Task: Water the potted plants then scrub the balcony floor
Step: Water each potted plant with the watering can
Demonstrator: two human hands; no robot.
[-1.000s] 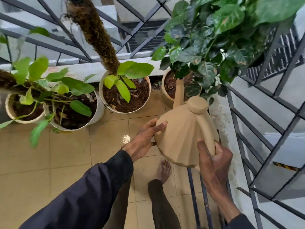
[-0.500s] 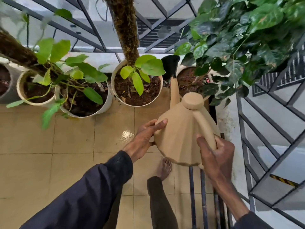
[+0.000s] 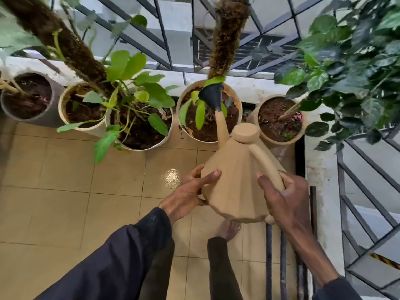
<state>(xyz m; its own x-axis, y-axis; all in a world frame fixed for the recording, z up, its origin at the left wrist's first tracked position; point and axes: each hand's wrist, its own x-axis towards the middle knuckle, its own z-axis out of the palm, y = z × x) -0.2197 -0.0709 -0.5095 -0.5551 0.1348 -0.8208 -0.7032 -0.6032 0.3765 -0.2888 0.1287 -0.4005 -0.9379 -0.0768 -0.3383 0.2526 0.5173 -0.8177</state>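
A beige faceted watering can [image 3: 236, 180] hangs above the tiled floor. Its thin spout ends in a black rose [image 3: 211, 97] over the soil of a white pot [image 3: 188, 128] with a moss pole. My right hand [image 3: 281, 195] grips the can's handle. My left hand [image 3: 190, 191] supports the can's left side with straight fingers. To the right stands a beige pot [image 3: 263, 135] with a dark leafy plant. Further left are a white pot [image 3: 149, 146], a cream pot [image 3: 65, 113] and a grey pot [image 3: 43, 120].
Dark metal railings [image 3: 368, 191] close the balcony at the back and on the right, above a white ledge [image 3: 322, 191]. The beige floor tiles [image 3: 65, 191] carry a wet shine [image 3: 172, 176] near the can. My bare foot [image 3: 228, 230] stands below the can.
The view has swung left and the can's spout has moved from the right-hand beige pot to over the moss-pole pot. Both hands keep their hold on the can.
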